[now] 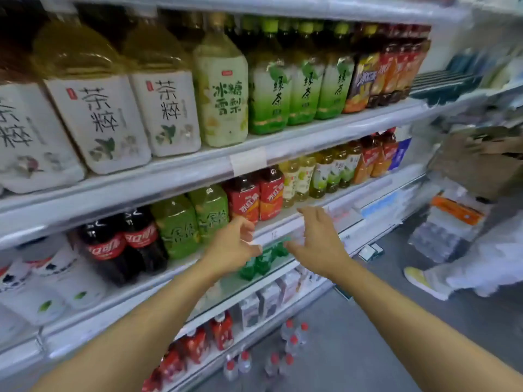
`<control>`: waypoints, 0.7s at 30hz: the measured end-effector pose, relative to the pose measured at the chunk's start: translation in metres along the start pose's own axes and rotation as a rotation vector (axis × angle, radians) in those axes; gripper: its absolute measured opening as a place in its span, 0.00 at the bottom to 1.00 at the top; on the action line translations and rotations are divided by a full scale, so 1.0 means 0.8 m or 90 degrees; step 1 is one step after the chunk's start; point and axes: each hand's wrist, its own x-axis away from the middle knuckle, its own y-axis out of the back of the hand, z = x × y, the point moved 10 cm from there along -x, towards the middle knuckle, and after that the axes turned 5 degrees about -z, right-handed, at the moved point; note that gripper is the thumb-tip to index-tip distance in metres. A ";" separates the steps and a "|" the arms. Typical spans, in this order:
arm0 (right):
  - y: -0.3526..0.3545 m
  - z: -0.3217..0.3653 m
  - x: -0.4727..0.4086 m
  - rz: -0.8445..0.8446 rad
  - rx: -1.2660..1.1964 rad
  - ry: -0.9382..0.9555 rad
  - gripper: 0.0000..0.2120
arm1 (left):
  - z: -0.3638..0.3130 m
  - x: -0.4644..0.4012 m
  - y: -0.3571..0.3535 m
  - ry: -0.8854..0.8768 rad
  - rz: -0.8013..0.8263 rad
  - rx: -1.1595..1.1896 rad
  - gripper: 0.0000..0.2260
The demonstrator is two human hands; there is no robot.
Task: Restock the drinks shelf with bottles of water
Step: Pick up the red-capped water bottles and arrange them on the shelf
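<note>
Head view, looking down along a shop's drinks shelves [254, 162]. Top visible row: large tea bottles [104, 120] with pale labels, then green tea bottles [268, 97], then orange-labelled ones at the far right. Row below: cola bottles [124, 241], green bottles [184, 224], red-labelled bottles [254, 196], yellow-green ones further along. Both bare arms stretched forward at the front edge of that row. Left hand [235, 244] with fingers loosely curled, grasping nothing that can be made out. Right hand [317, 239] with fingers spread and relaxed, holding nothing, just beside the shelf's price strip. Small green bottles [263, 258] on the row underneath, showing between the two hands. Down on the grey floor [396, 321], near the foot of the shelves, a loose cluster of water bottles [291, 343] with red caps, standing upright and well apart from both hands. Further right, a wrapped pack of clear bottles [435, 241] on the floor, and a shoe [421, 281] of another person.

Judged by this: restocking far from finished, with water waiting on the floor and none in hand; no water visible on any shelf.

Hard to make out: whole picture softened by blur, left fingertips smeared, far right shelving and boxes indistinct, lowest rows partly cut off behind the arms.
</note>
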 end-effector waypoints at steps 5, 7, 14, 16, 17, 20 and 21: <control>-0.065 -0.111 0.015 0.115 0.021 -0.032 0.34 | 0.071 -0.014 -0.100 0.108 0.060 -0.002 0.18; -0.090 -0.152 0.017 0.153 0.024 -0.039 0.34 | 0.093 -0.015 -0.140 0.135 0.068 0.003 0.18; -0.183 -0.282 0.037 0.255 0.054 -0.046 0.33 | 0.185 -0.016 -0.266 0.239 0.048 0.016 0.18; -0.212 -0.314 0.047 0.278 0.059 -0.049 0.33 | 0.212 -0.014 -0.298 0.257 0.055 0.005 0.19; -0.227 -0.330 0.053 0.290 0.056 -0.049 0.33 | 0.226 -0.014 -0.313 0.264 0.055 -0.003 0.20; -0.275 -0.377 0.070 0.328 0.052 -0.068 0.32 | 0.273 -0.014 -0.355 0.287 0.055 -0.034 0.21; -0.291 -0.393 0.076 0.341 0.054 -0.077 0.32 | 0.290 -0.016 -0.368 0.287 0.055 -0.045 0.20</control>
